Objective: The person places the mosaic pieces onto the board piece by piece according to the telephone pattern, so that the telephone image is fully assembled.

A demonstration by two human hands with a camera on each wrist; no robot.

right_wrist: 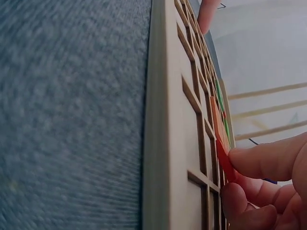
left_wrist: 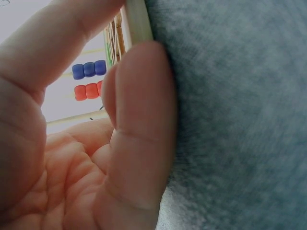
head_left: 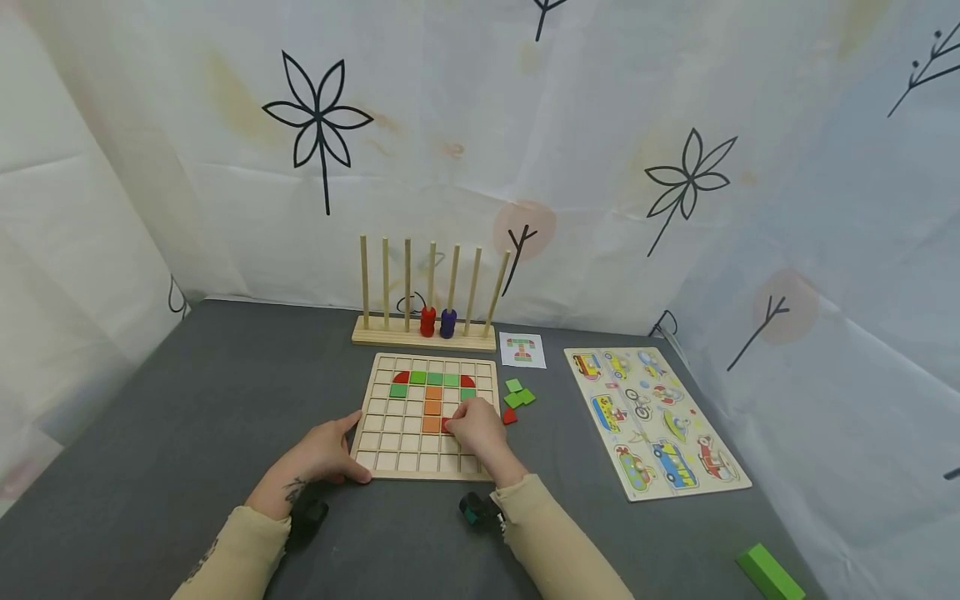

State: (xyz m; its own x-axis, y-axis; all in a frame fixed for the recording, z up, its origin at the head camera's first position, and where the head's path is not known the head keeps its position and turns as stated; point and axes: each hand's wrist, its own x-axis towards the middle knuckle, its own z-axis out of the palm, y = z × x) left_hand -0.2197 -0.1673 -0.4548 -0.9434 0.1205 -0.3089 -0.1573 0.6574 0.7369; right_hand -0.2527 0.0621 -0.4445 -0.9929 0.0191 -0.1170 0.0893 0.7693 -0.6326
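A wooden grid board point(head_left: 386, 461) lies on the table, with green, orange and red tiles in some squares. My left hand point(head_left: 327, 450) grips its near left corner; in the left wrist view the thumb point(left_wrist: 144, 96) meets the board's edge point(left_wrist: 138, 21). My right hand point(head_left: 480, 425) pinches a red piece point(right_wrist: 224, 160) between thumb and fingertips. That piece touches the grid right beside the lowest orange tile point(head_left: 431, 424). The hand hides part of the board's right side. Loose green tiles point(head_left: 513, 400) and a red piece point(head_left: 510, 416) lie right of the board.
Behind the board stands a wooden peg rack point(head_left: 397, 337) with red beads point(head_left: 427, 322) and dark blue beads point(head_left: 447, 323). A small pattern card point(head_left: 522, 351) lies beside it. To the right are a vehicle picture puzzle point(head_left: 652, 425) and a green block point(head_left: 770, 572).
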